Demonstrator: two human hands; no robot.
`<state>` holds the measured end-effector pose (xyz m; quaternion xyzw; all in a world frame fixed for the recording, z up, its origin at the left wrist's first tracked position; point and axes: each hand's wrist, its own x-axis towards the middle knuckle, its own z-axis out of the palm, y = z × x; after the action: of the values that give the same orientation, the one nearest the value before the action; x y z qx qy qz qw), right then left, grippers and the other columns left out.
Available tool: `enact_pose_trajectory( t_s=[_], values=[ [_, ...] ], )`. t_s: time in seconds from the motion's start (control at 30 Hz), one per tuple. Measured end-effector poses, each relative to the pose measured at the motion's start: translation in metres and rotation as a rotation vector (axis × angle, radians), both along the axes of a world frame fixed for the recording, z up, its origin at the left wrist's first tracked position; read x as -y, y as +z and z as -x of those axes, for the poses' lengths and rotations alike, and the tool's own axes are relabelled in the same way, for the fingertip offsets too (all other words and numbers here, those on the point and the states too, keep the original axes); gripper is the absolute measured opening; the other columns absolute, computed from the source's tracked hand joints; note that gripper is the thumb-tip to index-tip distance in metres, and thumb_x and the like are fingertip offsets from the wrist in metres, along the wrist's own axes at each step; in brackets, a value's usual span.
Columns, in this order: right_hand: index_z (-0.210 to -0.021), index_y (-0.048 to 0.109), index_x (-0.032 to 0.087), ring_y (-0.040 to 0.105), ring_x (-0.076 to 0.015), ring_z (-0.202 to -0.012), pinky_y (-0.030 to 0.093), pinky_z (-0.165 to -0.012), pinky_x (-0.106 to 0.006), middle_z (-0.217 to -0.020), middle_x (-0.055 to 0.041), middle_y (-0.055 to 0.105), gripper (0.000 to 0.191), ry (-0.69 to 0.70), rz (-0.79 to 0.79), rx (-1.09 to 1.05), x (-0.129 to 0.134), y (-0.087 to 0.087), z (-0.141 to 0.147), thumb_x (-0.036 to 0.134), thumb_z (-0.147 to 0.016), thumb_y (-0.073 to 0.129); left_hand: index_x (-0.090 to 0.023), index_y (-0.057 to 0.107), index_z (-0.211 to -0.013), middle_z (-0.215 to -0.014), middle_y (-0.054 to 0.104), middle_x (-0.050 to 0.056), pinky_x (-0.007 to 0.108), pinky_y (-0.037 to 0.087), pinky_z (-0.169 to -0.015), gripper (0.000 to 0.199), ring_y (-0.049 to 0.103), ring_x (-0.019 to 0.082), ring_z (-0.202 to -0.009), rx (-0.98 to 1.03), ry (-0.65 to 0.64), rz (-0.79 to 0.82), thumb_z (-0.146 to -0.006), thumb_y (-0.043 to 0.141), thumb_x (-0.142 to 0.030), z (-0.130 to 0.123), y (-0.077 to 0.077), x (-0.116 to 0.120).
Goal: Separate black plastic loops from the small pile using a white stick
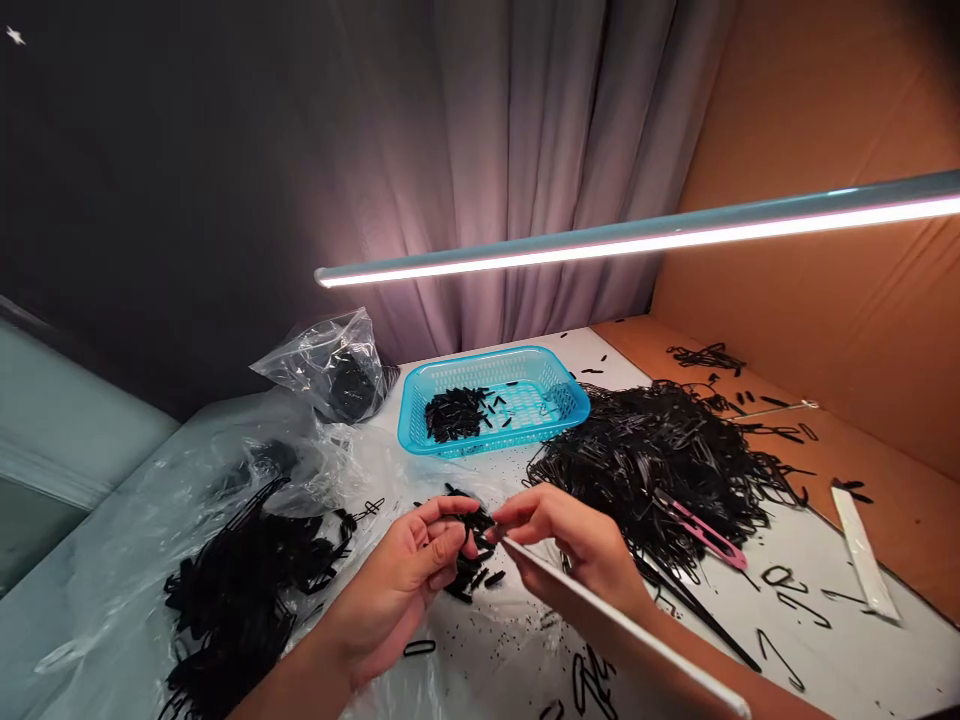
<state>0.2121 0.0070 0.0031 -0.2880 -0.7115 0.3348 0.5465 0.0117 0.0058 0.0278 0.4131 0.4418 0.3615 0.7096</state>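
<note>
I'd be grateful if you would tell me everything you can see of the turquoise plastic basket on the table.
The turquoise plastic basket is shallow and rectangular with rounded corners, a solid rim, and lattice-perforated walls and floor. It looks empty of damage and sits flat on the white table, beyond the hands. A clump of short black pieces lies toward its left end, with a few loose ones scattered nearby inside it.

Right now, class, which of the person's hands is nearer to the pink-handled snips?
Right. The right hand is just left of the pink-handled snips in this view, close but not touching them. The left hand lies farther left, beyond the right hand.
</note>
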Motion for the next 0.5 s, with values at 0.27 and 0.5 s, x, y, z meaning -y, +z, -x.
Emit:
enact_pose_trajectory(
  t_s=[0.27, 0.5],
  values=[
    [-0.089, 0.057, 0.017, 0.063, -0.0156, -0.086, 0.050, -0.073, -0.025, -0.098, -0.0083, 0.063, 0.007, 0.013, -0.177, 0.111, 0.005, -0.007, 0.009, 0.012, -0.084, 0.059, -0.018, 0.062, -0.097, -0.082, 0.054, 0.001, 0.018, 0.036, -0.074, 0.012, 0.048, 0.006, -0.077, 0.160, 0.036, 0.058, -0.087, 0.060, -0.024, -0.004, -0.008, 0.009],
    [-0.089, 0.057, 0.016, 0.064, -0.0149, -0.084, 0.052, -0.072, -0.025, -0.097, -0.0094, 0.065, 0.005, 0.012, -0.219, 0.117, 0.007, -0.004, 0.010, 0.012, -0.085, 0.059, -0.016, 0.059, -0.089, -0.080, 0.050, 0.000, 0.018, 0.036, -0.069, 0.006, 0.046, 0.006, -0.073, 0.209, 0.017, 0.042, -0.086, 0.061, -0.021, -0.005, -0.007, 0.013]
  ],
)
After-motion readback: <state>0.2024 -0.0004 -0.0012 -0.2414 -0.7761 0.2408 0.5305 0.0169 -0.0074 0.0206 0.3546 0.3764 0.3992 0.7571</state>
